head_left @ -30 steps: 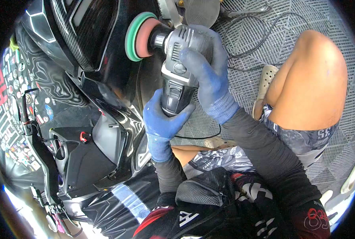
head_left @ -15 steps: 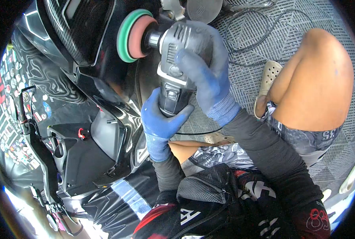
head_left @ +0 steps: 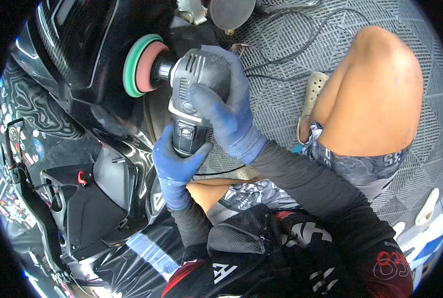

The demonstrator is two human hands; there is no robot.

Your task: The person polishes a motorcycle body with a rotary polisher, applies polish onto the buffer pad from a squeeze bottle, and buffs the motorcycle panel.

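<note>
A black-and-grey rotary polisher (head_left: 194, 69) is held in both of my blue-gloved hands. My right hand (head_left: 224, 107) is wrapped over its head, thumb across the housing. Lower down, my left hand (head_left: 176, 166) grips the end of its body. On the spindle sits a round pad with a pink layer (head_left: 150, 66) and a green face (head_left: 130, 67). That green face is turned toward a glossy black motorcycle panel (head_left: 99, 64); whether it touches, I cannot tell.
Motorcycle handlebars (head_left: 37, 213) and a dark seat section (head_left: 113, 174) lie to the left. A black cord (head_left: 281, 59) loops over the grey grid floor (head_left: 276, 37). My bent knee (head_left: 385, 54) and a beige clog (head_left: 313, 92) are on the right.
The view has shifted, so most of the scene sits further left. Both hands and the polisher have moved left and down in the picture, the pad staying beside the black panel.
</note>
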